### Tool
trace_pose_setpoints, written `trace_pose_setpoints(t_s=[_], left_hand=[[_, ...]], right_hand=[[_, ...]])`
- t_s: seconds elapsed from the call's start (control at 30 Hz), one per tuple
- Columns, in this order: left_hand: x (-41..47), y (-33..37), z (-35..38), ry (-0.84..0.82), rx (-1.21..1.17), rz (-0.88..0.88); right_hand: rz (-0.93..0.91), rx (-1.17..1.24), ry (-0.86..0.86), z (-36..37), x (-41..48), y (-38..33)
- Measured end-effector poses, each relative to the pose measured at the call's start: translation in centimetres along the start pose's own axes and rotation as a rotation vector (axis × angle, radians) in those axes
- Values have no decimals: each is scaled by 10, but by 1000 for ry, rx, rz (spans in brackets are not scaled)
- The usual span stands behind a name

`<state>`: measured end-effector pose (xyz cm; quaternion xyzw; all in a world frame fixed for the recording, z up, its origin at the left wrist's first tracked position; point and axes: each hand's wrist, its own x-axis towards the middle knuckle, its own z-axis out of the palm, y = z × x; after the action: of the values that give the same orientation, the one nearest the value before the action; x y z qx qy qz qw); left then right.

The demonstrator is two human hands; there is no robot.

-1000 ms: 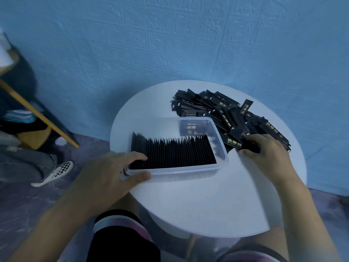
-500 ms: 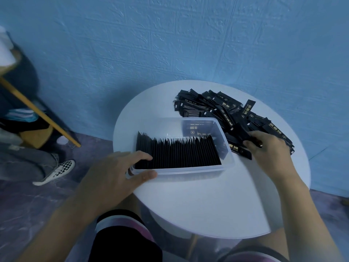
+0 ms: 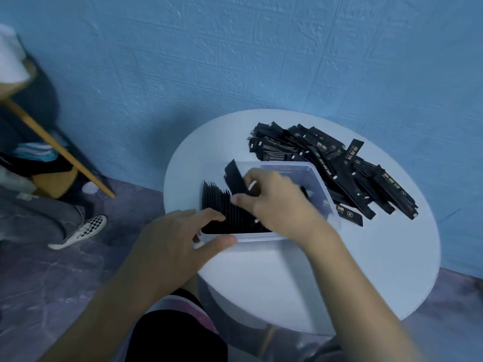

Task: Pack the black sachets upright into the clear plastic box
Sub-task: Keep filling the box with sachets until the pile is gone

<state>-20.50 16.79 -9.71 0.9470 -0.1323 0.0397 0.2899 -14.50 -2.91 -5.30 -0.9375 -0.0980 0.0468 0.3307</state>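
Note:
The clear plastic box [image 3: 320, 184] sits on the round white table [image 3: 339, 270], with a row of black sachets [image 3: 222, 207] standing upright along its near side. My right hand [image 3: 277, 199] hovers over the box, pinching one black sachet [image 3: 235, 180] tilted above the row. My left hand [image 3: 180, 236] grips the box's near left corner, thumb on the outer wall and fingers over the rim. A loose pile of black sachets [image 3: 337, 165] lies on the table behind and to the right of the box.
A blue textured wall [image 3: 261, 61] rises behind the table. At the left a person's leg with a checkered shoe [image 3: 83, 229] rests on the grey floor, beside a wooden stool leg [image 3: 60, 150]. My knees show below the table edge.
My right hand has left the loose pile and swung left over the box carrying one sachet. My left hand stays on the box corner. The view has shifted a little.

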Motion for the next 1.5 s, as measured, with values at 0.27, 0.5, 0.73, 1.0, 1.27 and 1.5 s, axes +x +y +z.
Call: trace_pose_setpoints(t_s=[0.27,0.5,0.73,1.0,1.27,1.5], left_hand=[[1,-3,1,4,-5,28],[2,-4,0,-9,31,52],[1,-5,1,-18,27,50],[0,-4,-1,-19,4,65],[1,-2,3,80,-49,174],[2,-9,3,7,-82,170]], right_hand=[[151,218,-188,12,9,2],[171,331,-269,17,15,-2],[171,400,-311,18,17,2],[153,422,-346,19,22,-2],[147,466,-426,12,24,-6],[134,483,-378,14,24,-3]])
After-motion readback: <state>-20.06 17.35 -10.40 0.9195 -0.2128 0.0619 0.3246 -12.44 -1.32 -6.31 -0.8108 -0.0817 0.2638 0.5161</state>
